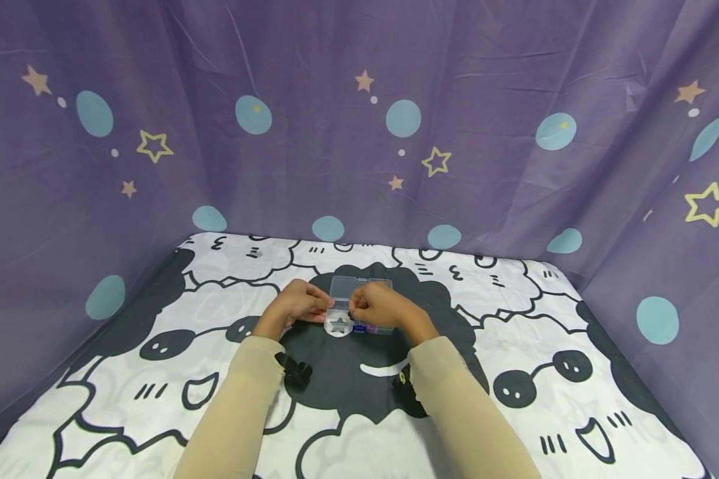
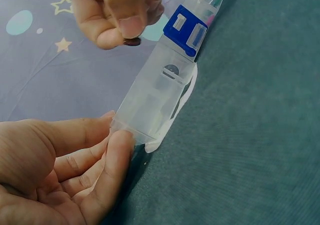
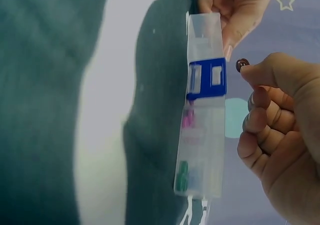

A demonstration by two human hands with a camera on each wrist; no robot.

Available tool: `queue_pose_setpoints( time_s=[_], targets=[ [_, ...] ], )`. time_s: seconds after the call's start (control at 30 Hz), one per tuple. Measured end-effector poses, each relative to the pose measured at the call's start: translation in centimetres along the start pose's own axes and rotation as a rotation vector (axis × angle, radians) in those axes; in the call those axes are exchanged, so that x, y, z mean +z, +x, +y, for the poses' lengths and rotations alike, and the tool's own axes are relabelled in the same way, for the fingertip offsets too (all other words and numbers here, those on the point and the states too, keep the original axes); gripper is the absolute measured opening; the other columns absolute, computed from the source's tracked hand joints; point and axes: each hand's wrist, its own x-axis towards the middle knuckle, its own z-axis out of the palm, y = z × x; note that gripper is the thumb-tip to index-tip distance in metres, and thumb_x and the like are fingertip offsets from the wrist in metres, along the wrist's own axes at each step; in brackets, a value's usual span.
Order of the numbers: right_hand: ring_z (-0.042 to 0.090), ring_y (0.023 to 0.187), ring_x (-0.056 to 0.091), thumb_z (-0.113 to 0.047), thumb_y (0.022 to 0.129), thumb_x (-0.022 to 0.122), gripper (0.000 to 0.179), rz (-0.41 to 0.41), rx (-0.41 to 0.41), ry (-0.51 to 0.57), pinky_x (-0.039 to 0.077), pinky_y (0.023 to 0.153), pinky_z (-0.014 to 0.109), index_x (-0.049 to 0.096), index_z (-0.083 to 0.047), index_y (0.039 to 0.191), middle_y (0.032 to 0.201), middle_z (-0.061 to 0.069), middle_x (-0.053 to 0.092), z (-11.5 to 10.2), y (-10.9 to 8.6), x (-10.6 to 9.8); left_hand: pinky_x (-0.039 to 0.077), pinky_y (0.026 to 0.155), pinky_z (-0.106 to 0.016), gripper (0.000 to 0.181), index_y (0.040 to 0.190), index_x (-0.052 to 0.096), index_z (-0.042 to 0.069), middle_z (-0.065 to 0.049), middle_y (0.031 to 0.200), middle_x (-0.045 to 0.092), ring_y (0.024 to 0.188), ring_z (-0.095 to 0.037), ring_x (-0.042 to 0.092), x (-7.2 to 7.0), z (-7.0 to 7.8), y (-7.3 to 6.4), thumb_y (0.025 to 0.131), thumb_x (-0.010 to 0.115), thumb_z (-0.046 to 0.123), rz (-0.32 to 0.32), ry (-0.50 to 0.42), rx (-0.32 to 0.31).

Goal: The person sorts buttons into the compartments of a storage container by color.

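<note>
In the middle of the sheep-print bedsheet [image 1: 515, 426], over its dark patch, I have the clear compartment box [image 2: 155, 97] between my two hands. My left hand [image 2: 60, 170] pinches the near end of the box between thumb and fingers, steadying it with its lid up. My right hand [image 3: 280, 130] is curled, and its thumb and forefinger pinch a small dark bead [image 3: 242, 64] just beside the box's blue latch [image 3: 206, 79], not touching the plastic. Inside the box, further along, I can see pink and green pieces in separate compartments. In the head view a small round white dish with a dark star shape [image 1: 338, 325] sits touching the box's front edge.

The bead is tiny and held only at my fingertips, so the main risk as I see it is that it slips out, and on the dark patch of the sheet it would be hard to spot. The box is light and I grip it at one end only; a nudge from my right hand could tip it and mix the sorted pieces. I could also drop the bead into the wrong compartment.
</note>
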Motion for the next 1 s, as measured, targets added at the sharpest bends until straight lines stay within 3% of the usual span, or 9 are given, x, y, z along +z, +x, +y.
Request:
queue_pose_setpoints(
  time_s=[0.5, 0.8, 1.0],
  targets=[
    [0.006, 0.056, 0.053, -0.005, 0.097, 0.065, 0.010, -0.002, 0.026, -0.008, 0.049, 0.055, 0.020, 0.074, 0.000, 0.100, 0.073, -0.003, 0.065, -0.3, 0.3, 0.2, 0.066, 0.066, -0.029, 0.020, 0.109, 0.074, -0.007, -0.015, 0.090, 0.069, 0.067, -0.016, 0.072, 0.0, 0.0, 0.1, 0.092, 0.076, 0.004, -0.004, -0.010, 0.002],
    [0.006, 0.052, 0.049, -0.006, 0.098, 0.067, 0.008, 0.042, 0.030, 0.042, 0.042, 0.048, 0.021, 0.073, -0.003, 0.095, 0.066, 0.002, 0.064, 1.3, -1.4, -0.3, 0.066, 0.067, -0.029, 0.021, 0.110, 0.074, -0.007, -0.016, 0.093, 0.071, 0.067, -0.015, 0.072, 0.0, 0.1, 0.1, 0.093, 0.075, 0.003, -0.006, -0.008, 0.004],
    [0.006, 0.051, 0.043, -0.004, 0.098, 0.064, 0.011, 0.075, 0.054, 0.038, 0.036, 0.048, 0.021, 0.075, -0.003, 0.096, 0.061, -0.002, 0.058, 2.6, -3.1, -1.3, 0.066, 0.066, -0.030, 0.018, 0.109, 0.074, -0.007, -0.016, 0.092, 0.071, 0.066, -0.016, 0.071, 0.0, 0.2, -0.2, 0.093, 0.074, 0.002, -0.007, -0.002, 0.004]
  ],
)
